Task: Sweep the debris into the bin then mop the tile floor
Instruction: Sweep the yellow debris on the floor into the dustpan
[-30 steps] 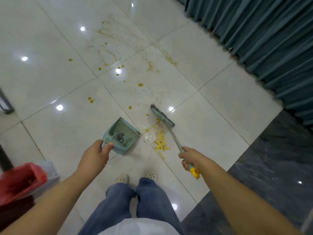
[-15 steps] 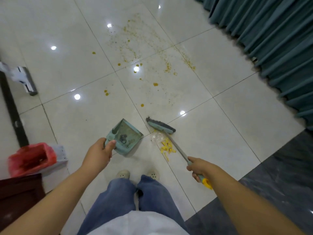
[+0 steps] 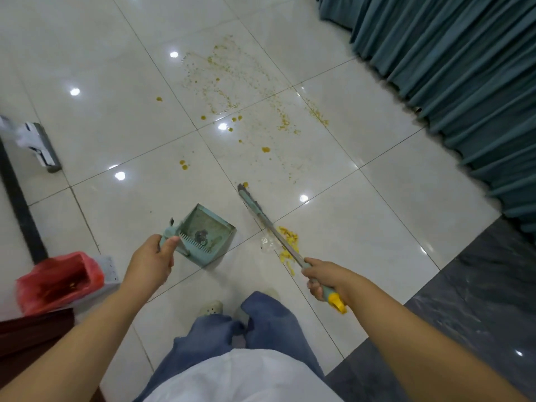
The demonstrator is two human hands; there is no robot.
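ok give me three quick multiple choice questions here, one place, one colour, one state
1. Where does the red-lined bin stand?
A. on the person's left
B. on the person's right
C. straight ahead, far off
2. What colour is the dustpan?
A. red
B. pale teal
C. yellow
3. What is the right hand doing?
A. lying flat on the floor
B. gripping the broom handle
C. holding the dustpan
Answers: 1 A, it sits beside the left forearm; 2 B, its tray and comb are pale teal; 3 B, its fingers curl round the handle, while the left hand holds the dustpan.
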